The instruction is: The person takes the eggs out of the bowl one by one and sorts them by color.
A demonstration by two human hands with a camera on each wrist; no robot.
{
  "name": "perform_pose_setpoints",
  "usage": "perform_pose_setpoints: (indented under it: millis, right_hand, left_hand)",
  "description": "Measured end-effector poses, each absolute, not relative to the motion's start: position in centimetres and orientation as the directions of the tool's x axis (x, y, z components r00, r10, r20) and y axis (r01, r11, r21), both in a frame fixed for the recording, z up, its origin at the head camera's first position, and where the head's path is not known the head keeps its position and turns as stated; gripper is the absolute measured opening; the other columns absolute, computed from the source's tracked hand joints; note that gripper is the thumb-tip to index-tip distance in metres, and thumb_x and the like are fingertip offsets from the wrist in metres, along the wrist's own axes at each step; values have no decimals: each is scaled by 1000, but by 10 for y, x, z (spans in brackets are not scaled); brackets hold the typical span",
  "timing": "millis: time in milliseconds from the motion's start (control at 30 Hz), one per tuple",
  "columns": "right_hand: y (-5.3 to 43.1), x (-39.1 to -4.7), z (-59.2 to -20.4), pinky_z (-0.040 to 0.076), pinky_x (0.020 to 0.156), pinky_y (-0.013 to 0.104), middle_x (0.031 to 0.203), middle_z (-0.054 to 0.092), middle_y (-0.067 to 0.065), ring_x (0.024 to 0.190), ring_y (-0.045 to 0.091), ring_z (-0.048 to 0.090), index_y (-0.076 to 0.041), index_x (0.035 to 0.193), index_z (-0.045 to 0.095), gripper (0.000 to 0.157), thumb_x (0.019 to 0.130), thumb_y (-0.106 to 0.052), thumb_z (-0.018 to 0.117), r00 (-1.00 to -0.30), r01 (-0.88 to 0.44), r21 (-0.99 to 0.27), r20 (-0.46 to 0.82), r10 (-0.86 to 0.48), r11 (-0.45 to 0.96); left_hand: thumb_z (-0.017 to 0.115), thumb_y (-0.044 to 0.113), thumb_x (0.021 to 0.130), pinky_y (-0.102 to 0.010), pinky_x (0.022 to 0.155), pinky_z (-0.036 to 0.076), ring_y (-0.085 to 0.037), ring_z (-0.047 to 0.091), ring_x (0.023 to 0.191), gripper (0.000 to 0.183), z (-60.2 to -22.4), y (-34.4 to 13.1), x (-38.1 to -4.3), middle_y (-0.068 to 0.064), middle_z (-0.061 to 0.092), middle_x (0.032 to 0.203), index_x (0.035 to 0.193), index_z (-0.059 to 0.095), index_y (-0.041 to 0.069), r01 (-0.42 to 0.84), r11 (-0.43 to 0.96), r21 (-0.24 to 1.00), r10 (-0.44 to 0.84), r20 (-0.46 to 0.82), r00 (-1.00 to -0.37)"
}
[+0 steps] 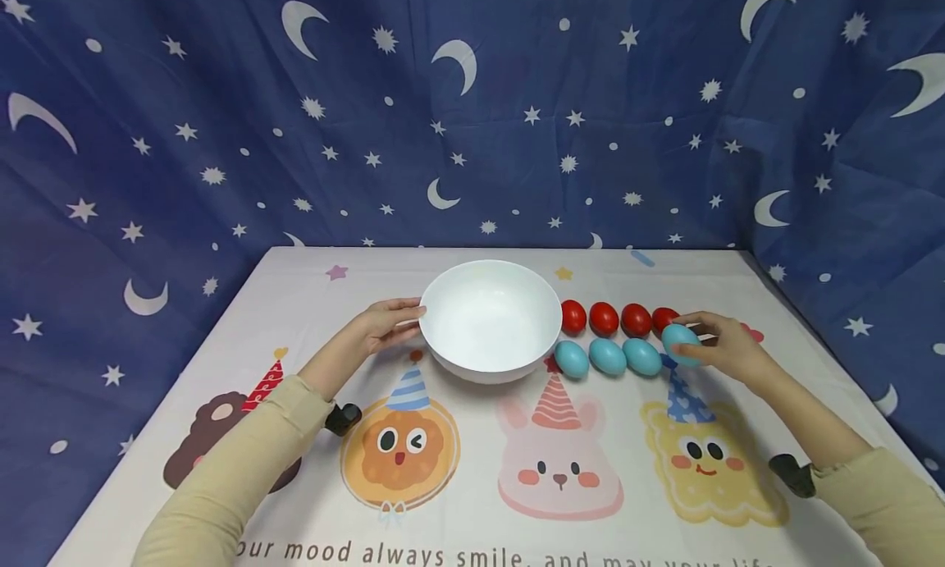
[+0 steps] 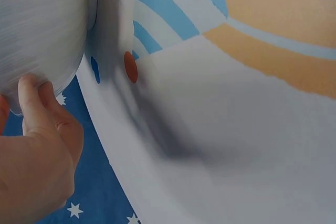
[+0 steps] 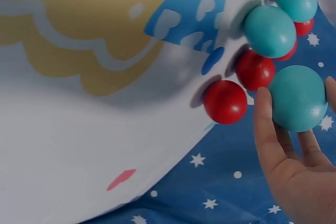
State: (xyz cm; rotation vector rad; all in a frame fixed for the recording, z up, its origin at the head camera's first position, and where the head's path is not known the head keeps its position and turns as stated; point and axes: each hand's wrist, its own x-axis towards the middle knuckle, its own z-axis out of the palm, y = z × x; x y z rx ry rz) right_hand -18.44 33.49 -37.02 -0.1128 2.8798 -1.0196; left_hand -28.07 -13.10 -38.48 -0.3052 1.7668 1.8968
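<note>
A deep white bowl (image 1: 490, 317) stands near the middle of the table. My left hand (image 1: 390, 322) touches its left side with fairly straight fingers, and in the left wrist view the fingertips rest against the bowl's outer wall (image 2: 44, 30). My right hand (image 1: 719, 347) pinches a light-blue egg (image 1: 681, 345) between thumb and fingers, at the right end of the egg rows. Seen from the right wrist, this blue egg (image 3: 298, 98) looks nearer than the others. Three more blue eggs (image 1: 607, 357) lie in a row to the bowl's right.
Behind the blue row lies a row of several red eggs (image 1: 604, 319), the rightmost partly hidden by my right hand. A white tablecloth (image 1: 472, 477) with cartoon prints covers the table. A dark blue curtain (image 1: 517, 189) with moons and stars hangs behind and at the sides.
</note>
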Motion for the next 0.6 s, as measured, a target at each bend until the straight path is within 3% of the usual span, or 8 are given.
perform_pose_setpoints:
  millis: [267, 600]
  right_hand:
    - [345, -188, -379, 60, 78, 47, 122, 48, 37, 107, 49, 51, 9, 127, 47, 53, 90, -25, 64, -993, -9, -595, -88, -76, 804]
    - [344, -192, -389, 60, 76, 48, 118, 51, 37, 104, 49, 51, 9, 123, 51, 51, 87, -23, 67, -995, -15, -572, -70, -68, 820]
  left_hand:
    - [56, 9, 94, -14, 75, 58, -5, 65, 70, 52, -391, -129, -282, -1, 56, 99, 143, 39, 5, -526, -19, 850, 212, -510, -833]
    - [56, 8, 94, -15, 75, 59, -6, 65, 70, 52, -389, -132, -280, 0, 58, 94, 143, 39, 4, -515, -35, 856, 213, -497, -841]
